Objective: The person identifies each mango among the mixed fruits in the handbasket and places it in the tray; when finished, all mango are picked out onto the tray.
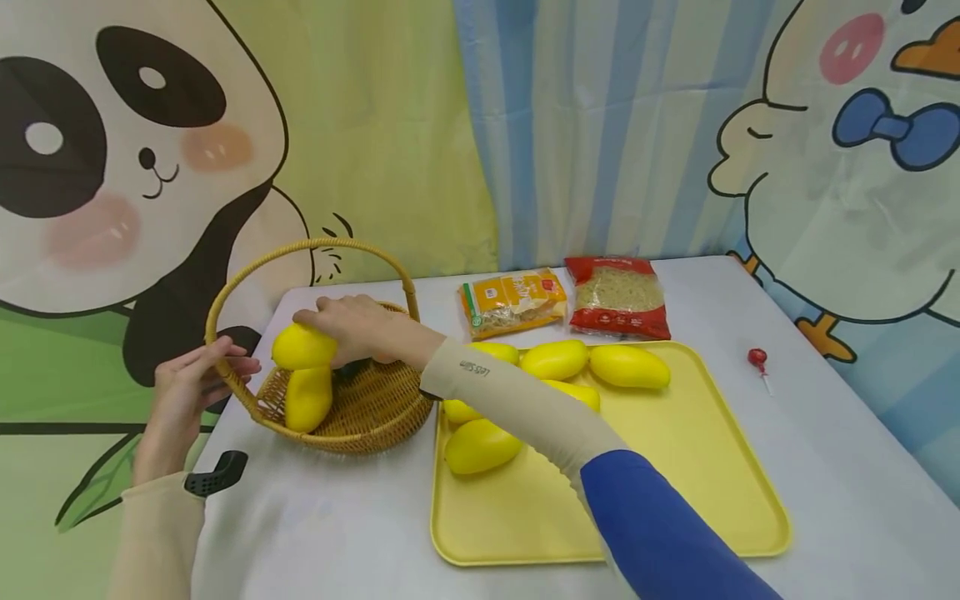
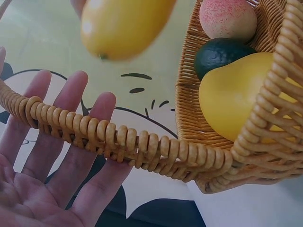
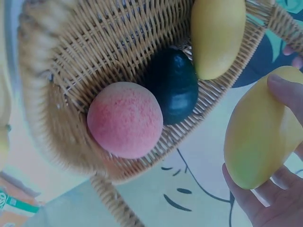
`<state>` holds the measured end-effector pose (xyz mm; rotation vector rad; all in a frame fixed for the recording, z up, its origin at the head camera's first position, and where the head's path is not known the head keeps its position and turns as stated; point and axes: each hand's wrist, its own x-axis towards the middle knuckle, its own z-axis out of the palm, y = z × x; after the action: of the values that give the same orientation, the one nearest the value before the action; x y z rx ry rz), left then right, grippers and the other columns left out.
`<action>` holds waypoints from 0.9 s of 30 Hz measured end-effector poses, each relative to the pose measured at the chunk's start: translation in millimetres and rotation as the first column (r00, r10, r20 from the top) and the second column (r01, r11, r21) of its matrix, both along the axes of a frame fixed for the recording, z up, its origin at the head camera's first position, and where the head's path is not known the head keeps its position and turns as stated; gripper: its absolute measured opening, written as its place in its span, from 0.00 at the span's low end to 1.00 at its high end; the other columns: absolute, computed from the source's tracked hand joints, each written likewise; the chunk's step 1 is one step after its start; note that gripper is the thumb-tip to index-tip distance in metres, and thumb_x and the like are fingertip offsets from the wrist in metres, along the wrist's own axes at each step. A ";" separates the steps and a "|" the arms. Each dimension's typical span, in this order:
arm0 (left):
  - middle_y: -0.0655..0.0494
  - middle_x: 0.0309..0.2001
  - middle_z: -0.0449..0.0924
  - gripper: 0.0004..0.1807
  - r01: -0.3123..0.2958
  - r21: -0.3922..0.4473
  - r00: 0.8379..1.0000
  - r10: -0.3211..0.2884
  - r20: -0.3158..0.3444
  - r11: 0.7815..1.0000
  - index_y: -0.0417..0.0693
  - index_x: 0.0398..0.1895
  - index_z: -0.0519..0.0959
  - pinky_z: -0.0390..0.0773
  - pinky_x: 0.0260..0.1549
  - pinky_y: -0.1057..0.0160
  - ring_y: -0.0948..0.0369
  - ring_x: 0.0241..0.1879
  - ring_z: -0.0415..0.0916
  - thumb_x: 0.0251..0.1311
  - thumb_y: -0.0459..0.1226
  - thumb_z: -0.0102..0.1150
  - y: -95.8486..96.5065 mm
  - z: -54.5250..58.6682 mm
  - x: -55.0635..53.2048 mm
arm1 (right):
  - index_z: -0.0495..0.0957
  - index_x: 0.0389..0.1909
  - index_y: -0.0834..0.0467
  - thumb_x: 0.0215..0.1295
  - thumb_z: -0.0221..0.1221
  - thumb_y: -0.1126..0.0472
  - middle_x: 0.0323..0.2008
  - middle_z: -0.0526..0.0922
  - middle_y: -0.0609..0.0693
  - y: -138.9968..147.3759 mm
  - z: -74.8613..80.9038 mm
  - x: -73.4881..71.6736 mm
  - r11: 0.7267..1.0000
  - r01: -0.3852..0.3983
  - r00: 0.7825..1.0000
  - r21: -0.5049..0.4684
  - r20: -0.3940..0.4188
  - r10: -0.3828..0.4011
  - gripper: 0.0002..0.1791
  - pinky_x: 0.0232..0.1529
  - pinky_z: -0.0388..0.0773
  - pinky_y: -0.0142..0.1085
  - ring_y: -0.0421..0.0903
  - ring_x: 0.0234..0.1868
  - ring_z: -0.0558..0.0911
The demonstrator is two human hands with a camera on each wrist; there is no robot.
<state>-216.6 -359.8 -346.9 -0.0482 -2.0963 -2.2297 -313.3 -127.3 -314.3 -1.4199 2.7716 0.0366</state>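
Observation:
My right hand holds a yellow mango over the left part of the wicker basket, with thumb and fingers around its sides. Beneath it another mango lies inside the basket. An avocado, dark green, and a pink peach share the basket with it. At the basket's left, my left hand has its fingers extended behind the arched handle, touching it. The peach is hidden in the head view.
Right of the basket is a yellow tray holding several mangoes, partly covered by my right arm. Behind it lie an orange-yellow food packet and a red packet. A red lollipop lies at the table's right.

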 end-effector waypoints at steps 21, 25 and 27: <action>0.55 0.29 0.87 0.13 -0.011 0.011 1.000 0.011 -0.003 1.000 0.46 0.33 0.86 0.83 0.32 0.67 0.62 0.30 0.86 0.69 0.40 0.52 -0.5 -4.1 -1.0 | 0.61 0.70 0.47 0.51 0.70 0.47 0.54 0.74 0.53 164.5 -0.5 37.7 0.971 0.127 0.992 -0.202 0.036 -0.123 0.45 0.40 0.78 0.41 0.49 0.42 0.78; 0.56 0.29 0.88 0.13 -0.010 0.001 1.000 0.010 -0.012 1.000 0.45 0.34 0.85 0.83 0.32 0.68 0.62 0.30 0.86 0.69 0.40 0.52 -2.0 -2.0 -0.3 | 0.62 0.69 0.49 0.51 0.71 0.49 0.57 0.74 0.57 209.8 -8.0 42.4 0.934 0.219 0.976 -0.283 0.055 -0.212 0.44 0.40 0.79 0.46 0.53 0.44 0.79; 0.56 0.29 0.88 0.13 -0.010 0.002 1.000 0.010 -0.014 1.000 0.45 0.34 0.85 0.83 0.32 0.68 0.62 0.30 0.86 0.69 0.40 0.53 -2.6 -2.0 -0.1 | 0.62 0.69 0.50 0.51 0.71 0.50 0.58 0.73 0.59 233.5 -12.5 42.9 0.916 0.264 0.964 -0.302 0.068 -0.256 0.44 0.42 0.79 0.49 0.55 0.45 0.79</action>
<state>-216.7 -362.4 -348.8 -0.0536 -2.0826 -2.2192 -270.4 106.2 -326.8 -1.0679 3.0167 -0.4383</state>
